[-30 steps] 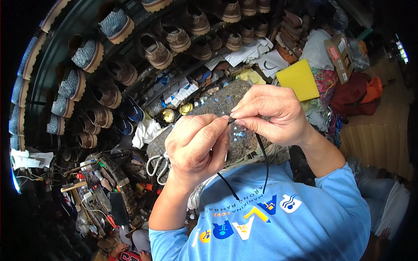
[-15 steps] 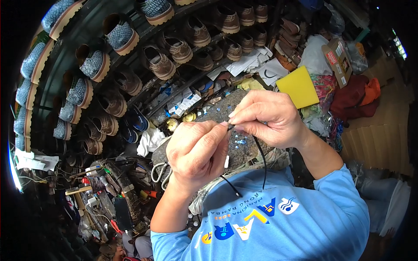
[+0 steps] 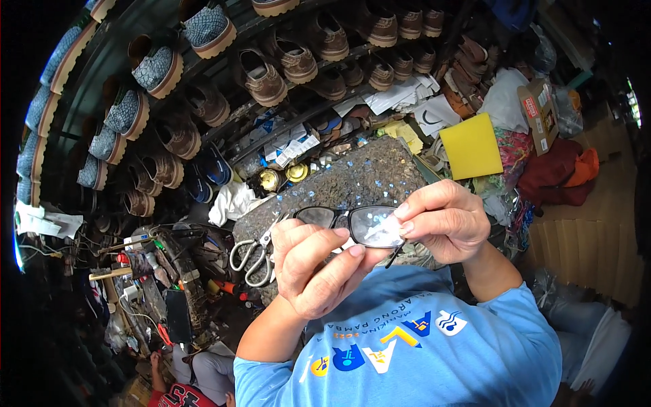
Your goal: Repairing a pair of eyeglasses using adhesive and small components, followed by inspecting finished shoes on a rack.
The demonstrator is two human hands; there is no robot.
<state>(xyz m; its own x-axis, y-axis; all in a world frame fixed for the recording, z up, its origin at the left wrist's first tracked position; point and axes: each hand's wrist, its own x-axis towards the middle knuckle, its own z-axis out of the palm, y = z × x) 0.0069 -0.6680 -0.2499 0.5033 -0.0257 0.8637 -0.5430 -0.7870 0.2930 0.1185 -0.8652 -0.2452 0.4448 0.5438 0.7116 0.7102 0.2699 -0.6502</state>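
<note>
A pair of black-framed eyeglasses [image 3: 375, 227] is held up in front of my chest, its lenses facing up with light glare on the right one. My left hand [image 3: 315, 268] is closed at the left side of the frame, fingertips by the bridge and lower rim. With thumb and fingers, my right hand [image 3: 444, 220] pinches the frame's right end, where a dark temple arm slants downward. Grey-handled scissors [image 3: 252, 261] lie just left of my left hand, blades partly hidden by it. Beneath the glasses is a dark, rough work block [image 3: 366, 169] sprinkled with blue and white scraps.
Rows of brown shoes [image 3: 263, 78] and blue scaly-patterned shoes [image 3: 157, 68] fill racks ahead and left. A yellow square sheet [image 3: 472, 146] lies right of the block. Two small round tins [image 3: 297, 172] sit behind it. Lower left are tools, a phone [image 3: 178, 315] and another person [image 3: 182, 393].
The eyeglasses, edge-on and mostly hidden between my fingers before, are now turned so both lenses show. My hands have moved apart and lower on the right. The scissors are more exposed.
</note>
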